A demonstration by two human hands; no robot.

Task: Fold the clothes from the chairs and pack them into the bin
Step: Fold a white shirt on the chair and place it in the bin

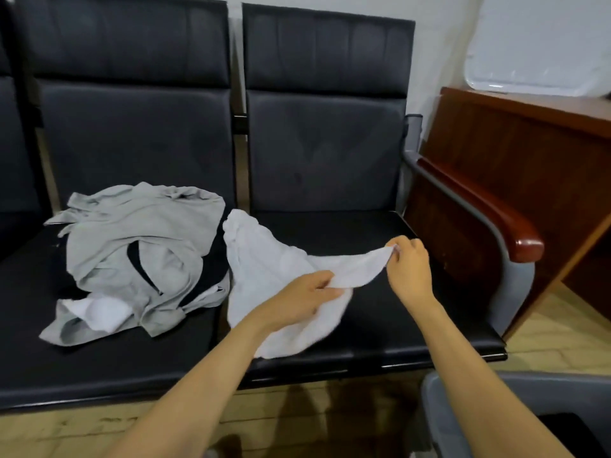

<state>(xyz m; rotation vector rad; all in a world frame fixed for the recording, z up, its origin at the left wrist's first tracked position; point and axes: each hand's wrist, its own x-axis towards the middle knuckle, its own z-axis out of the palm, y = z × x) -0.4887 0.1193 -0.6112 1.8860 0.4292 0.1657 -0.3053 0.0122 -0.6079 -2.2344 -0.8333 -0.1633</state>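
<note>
A row of black padded chairs (pixel 324 143) fills most of the view, with a red-brown wooden armrest (pixel 489 209) at the right end. Just beyond the armrest stands a dark wooden table (pixel 515 153), and a white tray (pixel 535 44) leans against the wall above it. The grey bin (pixel 463 391) sits on the floor at the lower right, in front of the chairs, only partly in view. On the left seat lies a rumpled heap of grey clothes (pixel 139 246) with a bit of white and black showing in it. A white garment (pixel 274 276) lies across the gap onto the right seat. The left hand (pixel 297 299) pinches its near edge with thumb and curled fingers, while the right hand (pixel 408 262) pinches a corner, pulling a strip of cloth taut between them.
</note>
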